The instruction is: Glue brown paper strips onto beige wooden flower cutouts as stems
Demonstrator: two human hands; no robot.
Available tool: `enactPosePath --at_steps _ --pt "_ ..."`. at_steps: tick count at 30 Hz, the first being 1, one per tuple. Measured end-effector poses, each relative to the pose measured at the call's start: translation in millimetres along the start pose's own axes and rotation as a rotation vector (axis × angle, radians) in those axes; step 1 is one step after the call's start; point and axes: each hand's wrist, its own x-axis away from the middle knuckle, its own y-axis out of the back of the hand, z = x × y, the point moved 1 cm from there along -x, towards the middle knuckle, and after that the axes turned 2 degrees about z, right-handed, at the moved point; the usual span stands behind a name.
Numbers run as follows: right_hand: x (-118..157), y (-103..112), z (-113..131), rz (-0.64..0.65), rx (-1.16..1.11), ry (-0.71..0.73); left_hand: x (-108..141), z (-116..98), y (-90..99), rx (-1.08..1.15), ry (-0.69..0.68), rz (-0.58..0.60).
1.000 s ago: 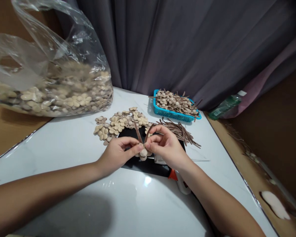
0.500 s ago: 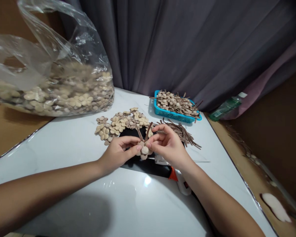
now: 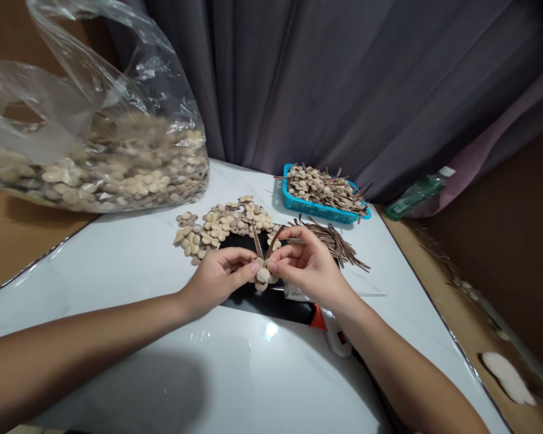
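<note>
Between my two hands is a beige fabric flower (image 3: 263, 276) with a round centre, held above a black mat (image 3: 271, 309). Two brown ribbon strips (image 3: 257, 242) stick up from it in a V. My left hand (image 3: 224, 278) pinches its left side between thumb and fingers. On the other side, my right hand (image 3: 305, 262) grips the flower by thumb and forefinger, other fingers curled near the right strip. A white glue gun (image 3: 337, 340) with an orange part lies on the mat, partly hidden by my right hand and forearm.
Loose fabric flowers (image 3: 217, 226) lie piled behind the mat, with brown strips (image 3: 337, 241) to their right. A blue basket (image 3: 319, 210) holds finished-looking pieces. At left stands a clear bag (image 3: 149, 163) of flowers; a green bottle (image 3: 419, 194) lies at right.
The flower has tilted slightly and shifted a little to the left between my fingertips. Both hands keep their pinch on it.
</note>
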Motion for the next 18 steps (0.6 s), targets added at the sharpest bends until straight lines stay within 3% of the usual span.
enactPosePath --at_steps 18 --pt "1.7 -0.5 -1.5 0.033 0.049 0.027 -2.0 6.3 -1.6 -0.029 -0.008 0.050"
